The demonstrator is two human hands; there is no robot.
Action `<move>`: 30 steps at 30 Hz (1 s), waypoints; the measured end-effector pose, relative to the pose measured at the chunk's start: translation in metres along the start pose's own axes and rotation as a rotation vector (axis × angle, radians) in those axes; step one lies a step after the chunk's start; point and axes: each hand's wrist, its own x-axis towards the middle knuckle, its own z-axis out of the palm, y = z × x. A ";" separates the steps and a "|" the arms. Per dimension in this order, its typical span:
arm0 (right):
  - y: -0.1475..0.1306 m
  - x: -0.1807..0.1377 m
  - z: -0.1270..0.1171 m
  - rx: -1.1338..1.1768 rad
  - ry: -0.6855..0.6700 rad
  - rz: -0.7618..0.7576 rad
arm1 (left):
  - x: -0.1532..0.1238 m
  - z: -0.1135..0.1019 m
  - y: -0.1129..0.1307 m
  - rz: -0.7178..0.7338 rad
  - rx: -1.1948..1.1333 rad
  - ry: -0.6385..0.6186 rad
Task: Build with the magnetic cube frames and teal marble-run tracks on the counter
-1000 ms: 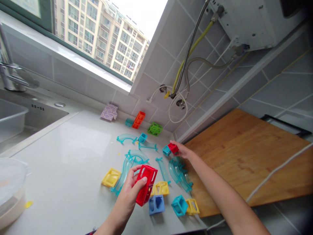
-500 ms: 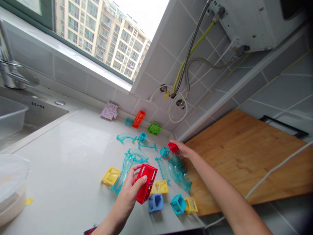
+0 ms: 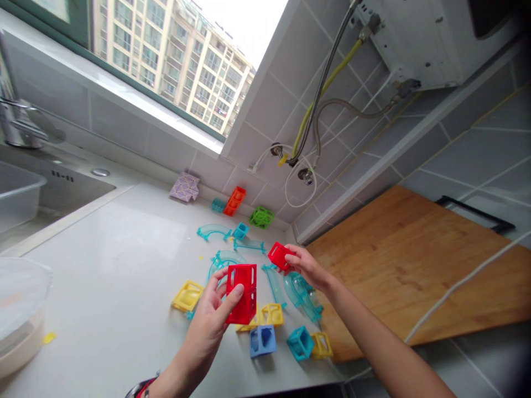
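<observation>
My left hand (image 3: pixel 215 301) grips a red double block (image 3: pixel 244 293), two hollow cubes joined end to end and held upright, the thumb on its near face. In my right hand (image 3: pixel 305 264) is a single red hollow cube (image 3: pixel 279 255), tilted and held above the counter. The two red pieces are apart. Below and around them lie clear teal track pieces (image 3: pixel 274 286), yellow blocks (image 3: pixel 272 314), a blue block (image 3: pixel 263 340) and a teal cube (image 3: pixel 300 342). A curved teal track (image 3: pixel 226 260) is partly hidden behind my left hand.
A wooden board (image 3: pixel 415 265) leans on the right, with a white cable (image 3: pixel 460 290) across it. Along the wall stand an orange block (image 3: pixel 234 200), a green block (image 3: pixel 261 217) and a purple patterned piece (image 3: pixel 185 187). At left are the sink (image 3: pixel 83 193) and a lidded tub (image 3: pixel 20 315).
My right hand has moved left and toward me with the red cube, uncovering a teal cube's former spot. My left hand has turned the red double block more upright and raised it slightly.
</observation>
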 end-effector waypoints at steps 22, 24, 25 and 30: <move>-0.017 -0.107 0.073 -0.005 0.189 -0.274 | -0.031 0.006 0.009 0.136 0.116 -0.047; -0.003 -0.125 0.088 0.085 0.241 -0.310 | -0.048 0.001 0.009 0.154 0.179 -0.021; 0.004 -0.134 0.096 0.132 0.269 -0.323 | -0.059 -0.003 0.008 0.159 0.213 -0.009; 0.027 -0.187 0.136 0.169 0.361 -0.337 | -0.118 -0.030 0.004 0.157 0.385 0.069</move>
